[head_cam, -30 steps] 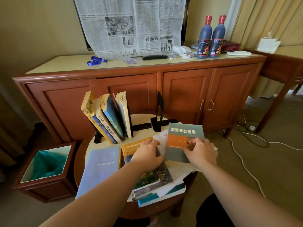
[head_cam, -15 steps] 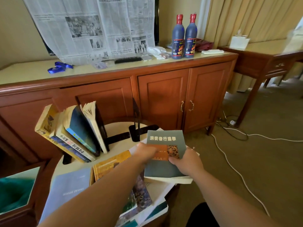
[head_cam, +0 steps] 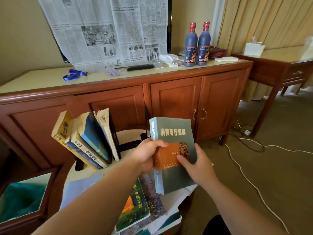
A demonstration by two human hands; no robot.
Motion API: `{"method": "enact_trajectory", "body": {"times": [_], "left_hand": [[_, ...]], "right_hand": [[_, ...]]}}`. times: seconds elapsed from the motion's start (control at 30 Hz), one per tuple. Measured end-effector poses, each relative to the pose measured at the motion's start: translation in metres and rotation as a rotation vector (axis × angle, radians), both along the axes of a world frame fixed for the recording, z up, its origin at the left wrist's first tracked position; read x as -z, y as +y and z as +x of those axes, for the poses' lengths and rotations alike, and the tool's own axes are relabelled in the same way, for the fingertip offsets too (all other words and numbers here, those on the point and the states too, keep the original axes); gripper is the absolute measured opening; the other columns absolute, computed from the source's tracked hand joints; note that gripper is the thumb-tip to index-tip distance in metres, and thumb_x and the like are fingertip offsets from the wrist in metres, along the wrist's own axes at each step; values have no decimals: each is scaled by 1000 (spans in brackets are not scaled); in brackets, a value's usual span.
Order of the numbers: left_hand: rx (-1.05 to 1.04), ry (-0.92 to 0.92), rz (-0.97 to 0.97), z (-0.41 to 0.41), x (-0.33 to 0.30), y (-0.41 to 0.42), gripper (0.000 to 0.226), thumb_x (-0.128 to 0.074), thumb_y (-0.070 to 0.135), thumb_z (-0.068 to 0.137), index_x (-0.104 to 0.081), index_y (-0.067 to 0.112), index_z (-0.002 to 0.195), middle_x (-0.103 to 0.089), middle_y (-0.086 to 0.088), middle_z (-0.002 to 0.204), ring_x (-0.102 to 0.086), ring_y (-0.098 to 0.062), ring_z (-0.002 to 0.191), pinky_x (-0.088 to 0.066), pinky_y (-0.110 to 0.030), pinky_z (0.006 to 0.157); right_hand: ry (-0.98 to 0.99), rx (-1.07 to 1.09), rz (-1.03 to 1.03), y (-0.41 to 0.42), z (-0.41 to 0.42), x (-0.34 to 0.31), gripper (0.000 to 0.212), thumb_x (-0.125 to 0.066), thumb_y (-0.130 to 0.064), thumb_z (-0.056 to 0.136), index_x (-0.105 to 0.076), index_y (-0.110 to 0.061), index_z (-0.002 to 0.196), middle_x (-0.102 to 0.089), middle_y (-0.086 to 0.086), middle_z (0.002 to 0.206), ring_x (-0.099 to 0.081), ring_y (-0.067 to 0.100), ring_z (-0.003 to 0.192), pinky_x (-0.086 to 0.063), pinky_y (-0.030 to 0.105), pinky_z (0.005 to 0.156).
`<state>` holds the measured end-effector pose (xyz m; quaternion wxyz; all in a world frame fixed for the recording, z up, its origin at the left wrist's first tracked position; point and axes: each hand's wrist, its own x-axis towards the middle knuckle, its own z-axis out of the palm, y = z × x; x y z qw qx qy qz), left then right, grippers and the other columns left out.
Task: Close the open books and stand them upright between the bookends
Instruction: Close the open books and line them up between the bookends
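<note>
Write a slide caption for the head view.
Both hands, left and right, hold a closed grey-green book above the table, beside leaning books.

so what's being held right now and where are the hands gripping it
A closed grey-green book, lifted above the table. The left hand grips its spine edge around the orange band; the right hand holds the opposite edge, thumb across the front cover.

Grey-green book (head_cam: 172, 150) now lifted off pile, closed, held nearly upright in air; second ago it lay flat on papers. My left hand (head_cam: 149, 155) moved from lower books to grip its spine side. My right hand (head_cam: 197, 167) shifted to its lower right cover. Green-orange book (head_cam: 133, 209) in pile now uncovered.
</note>
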<state>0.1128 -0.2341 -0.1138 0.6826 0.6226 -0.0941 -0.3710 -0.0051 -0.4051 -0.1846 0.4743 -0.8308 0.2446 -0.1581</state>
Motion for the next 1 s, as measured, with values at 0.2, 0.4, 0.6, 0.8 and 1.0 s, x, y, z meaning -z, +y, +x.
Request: {"method": "enact_trajectory", "body": {"times": [0.2, 0.4, 0.6, 0.8, 1.0], "left_hand": [[58, -247, -170, -8, -52, 46, 65, -71, 9, 77, -58, 14, 141, -71, -15, 130, -68, -36, 119, -57, -51, 98], [-134, -440, -226, -14, -69, 102, 54, -66, 3, 79, -63, 8, 133, -70, -20, 128, -69, -38, 115, -60, -50, 95], [-270, -493, -233, -29, -50, 145, 47, -72, 4, 79, -64, 0, 125, -67, -34, 113, -72, -39, 89, -62, -45, 67], [-165, -425, -341, -43, -27, 167, 56, -75, 17, 91, -58, 12, 145, -68, -19, 126, -71, -32, 101, -60, -42, 79], [-185, -241, -311, -30, -13, 172, 51, -50, 46, 102, -56, 30, 151, -58, -1, 152, -48, -24, 146, -31, -56, 124]], "right_hand": [[-43, -158, -93, 33, 28, -67, 110, -44, -92, 77, -2, -40, 164, -26, -10, 168, -30, 24, 153, -34, 54, 121], [62, -240, -390, 85, 54, -110, 99, -28, -92, 84, -4, -40, 164, -16, 0, 169, -22, 31, 154, -29, 53, 122], [-111, -443, -132, 149, 46, -117, 56, -59, -52, 97, -28, -74, 138, -50, -13, 118, -55, 12, 113, -46, 33, 97], [-24, -650, -68, 173, 37, -90, 81, -88, -31, 67, -46, -59, 131, -61, -23, 127, -60, -3, 114, -53, 27, 96], [-99, -447, -85, 193, 41, -69, 68, -90, -56, 58, -60, -47, 119, -63, -13, 111, -64, 1, 100, -56, 28, 86]]}}
